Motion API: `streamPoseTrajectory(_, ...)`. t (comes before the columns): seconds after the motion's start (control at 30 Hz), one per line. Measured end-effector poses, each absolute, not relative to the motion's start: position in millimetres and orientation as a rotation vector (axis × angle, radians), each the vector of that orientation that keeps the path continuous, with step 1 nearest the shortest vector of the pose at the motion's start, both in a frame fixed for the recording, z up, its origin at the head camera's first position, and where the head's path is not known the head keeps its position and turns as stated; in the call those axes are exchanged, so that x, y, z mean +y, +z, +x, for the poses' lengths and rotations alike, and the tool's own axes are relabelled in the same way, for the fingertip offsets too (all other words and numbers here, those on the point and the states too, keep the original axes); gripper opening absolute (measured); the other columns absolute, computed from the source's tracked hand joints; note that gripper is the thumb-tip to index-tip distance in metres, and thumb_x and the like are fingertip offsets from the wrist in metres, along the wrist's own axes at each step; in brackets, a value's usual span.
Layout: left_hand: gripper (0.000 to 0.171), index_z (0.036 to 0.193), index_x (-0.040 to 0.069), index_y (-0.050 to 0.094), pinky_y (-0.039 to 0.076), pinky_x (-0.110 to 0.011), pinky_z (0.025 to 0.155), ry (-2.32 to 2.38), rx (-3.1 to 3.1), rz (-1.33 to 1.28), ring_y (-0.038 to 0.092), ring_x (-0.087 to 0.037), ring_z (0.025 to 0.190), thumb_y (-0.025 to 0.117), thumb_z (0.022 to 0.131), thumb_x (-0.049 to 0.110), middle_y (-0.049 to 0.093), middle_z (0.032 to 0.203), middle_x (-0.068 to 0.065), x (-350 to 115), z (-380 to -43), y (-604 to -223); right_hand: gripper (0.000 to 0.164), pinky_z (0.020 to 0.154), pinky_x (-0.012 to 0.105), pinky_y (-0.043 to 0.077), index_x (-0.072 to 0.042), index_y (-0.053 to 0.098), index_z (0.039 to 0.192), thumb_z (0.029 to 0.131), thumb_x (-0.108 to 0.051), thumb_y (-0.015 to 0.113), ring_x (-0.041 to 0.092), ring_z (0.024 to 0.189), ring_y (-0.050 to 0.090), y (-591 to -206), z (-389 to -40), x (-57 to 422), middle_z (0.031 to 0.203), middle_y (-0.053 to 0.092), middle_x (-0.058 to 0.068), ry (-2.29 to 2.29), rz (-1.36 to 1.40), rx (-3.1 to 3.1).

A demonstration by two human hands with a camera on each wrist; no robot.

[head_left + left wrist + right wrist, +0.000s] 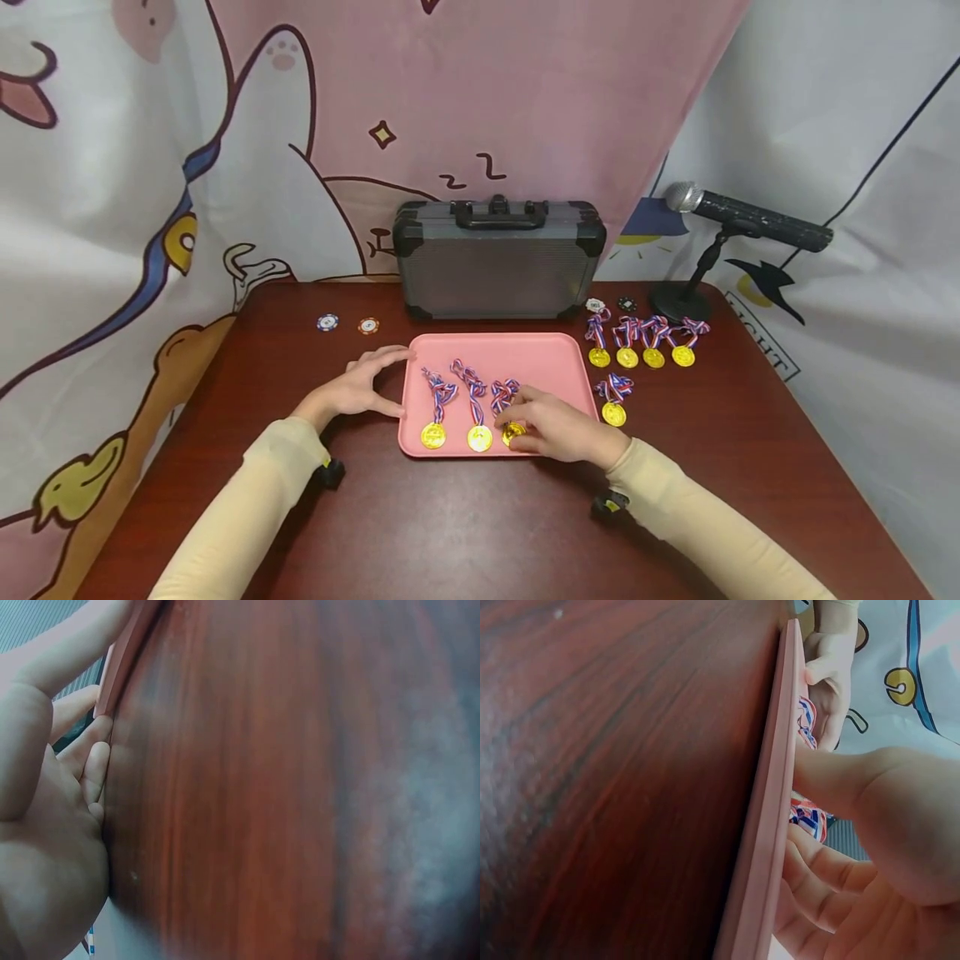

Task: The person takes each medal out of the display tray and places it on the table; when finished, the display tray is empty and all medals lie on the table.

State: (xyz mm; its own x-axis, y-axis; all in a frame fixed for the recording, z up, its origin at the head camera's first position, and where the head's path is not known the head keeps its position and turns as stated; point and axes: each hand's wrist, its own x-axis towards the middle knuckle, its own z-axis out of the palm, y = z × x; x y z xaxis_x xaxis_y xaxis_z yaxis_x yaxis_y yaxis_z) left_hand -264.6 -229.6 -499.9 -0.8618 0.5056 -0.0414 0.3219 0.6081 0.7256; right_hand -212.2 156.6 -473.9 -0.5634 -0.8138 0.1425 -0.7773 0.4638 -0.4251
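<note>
A pink tray [525, 350] lies on the table with three gold medals on it, their ribbons striped red, white and blue. My left hand [360, 387] spans the tray's left side, fingers and thumb touching its rim; the left wrist view shows the fingers by the tray edge [124, 667]. Over the tray's right half, my right hand [558, 425] pinches the third medal [513, 432] between thumb and fingers. The left medal [433, 435] and middle medal [480, 437] lie flat nearby. In the right wrist view, the tray rim [761, 840] hides the fingertips.
Several more medals [627, 357] lie right of the tray, one medal [613, 414] closer in. A grey case [498, 267] stands behind. A microphone [765, 218] on a stand is at back right. Poker chips [327, 322] lie at back left, others [627, 305] at back right.
</note>
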Motion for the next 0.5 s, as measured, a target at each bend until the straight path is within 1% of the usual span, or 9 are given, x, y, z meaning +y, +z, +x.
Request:
streamPoseTrajectory(0.17, 0.101, 0.159, 0.023, 0.046, 0.015, -0.069, 0.112, 1.095, 2.590, 0.672, 0.027, -0.042, 0.150, 0.095, 0.074, 0.045, 0.034, 0.167, -0.009, -229.0, -264.9, -497.9, 0.018, 0.077, 0.026, 0.050, -0.012, 0.076, 0.105, 0.089, -0.011, 0.085, 0.017, 0.089, 0.057, -475.1, -209.1, 156.4, 0.100, 0.063, 0.004, -0.685, -1.430, 2.640)
streamPoseTrajectory(0.33, 0.101, 0.159, 0.024, 0.046, 0.015, -0.069, 0.112, 1.094, 2.590, 0.668, 0.026, -0.042, 0.150, 0.095, 0.074, 0.045, 0.034, 0.167, -0.010, -229.0, -264.7, -498.0, 0.019, 0.081, 0.029, 0.053, -0.014, 0.069, 0.098, 0.089, -0.006, 0.084, 0.013, 0.089, 0.060, -476.4, -206.3, 155.5, 0.094, 0.064, -0.003, -0.699, -1.434, 2.623)
streamPoseTrajectory(0.43, 0.101, 0.159, 0.024, 0.045, 0.015, -0.069, 0.112, 1.094, 2.588, 0.659, 0.026, -0.042, 0.150, 0.095, 0.074, 0.045, 0.033, 0.168, -0.010, -228.9, -264.0, -498.4, 0.018, 0.084, 0.030, 0.054, -0.014, 0.071, 0.100, 0.090, -0.003, 0.082, 0.012, 0.090, 0.063, -475.8, -205.6, 157.4, 0.094, 0.069, -0.005, -0.766, -1.385, 2.578)
streamPoseTrajectory(0.5, 0.101, 0.159, 0.024, 0.045, 0.015, -0.070, 0.111, 1.093, 2.588, 0.656, 0.026, -0.042, 0.150, 0.095, 0.074, 0.045, 0.032, 0.168, -0.010, -229.1, -263.6, -498.4, 0.019, 0.087, 0.031, 0.054, -0.012, 0.073, 0.106, 0.091, -0.002, 0.080, 0.012, 0.093, 0.064, -473.5, -204.4, 160.9, 0.100, 0.073, -0.004, -0.827, -1.327, 2.545)
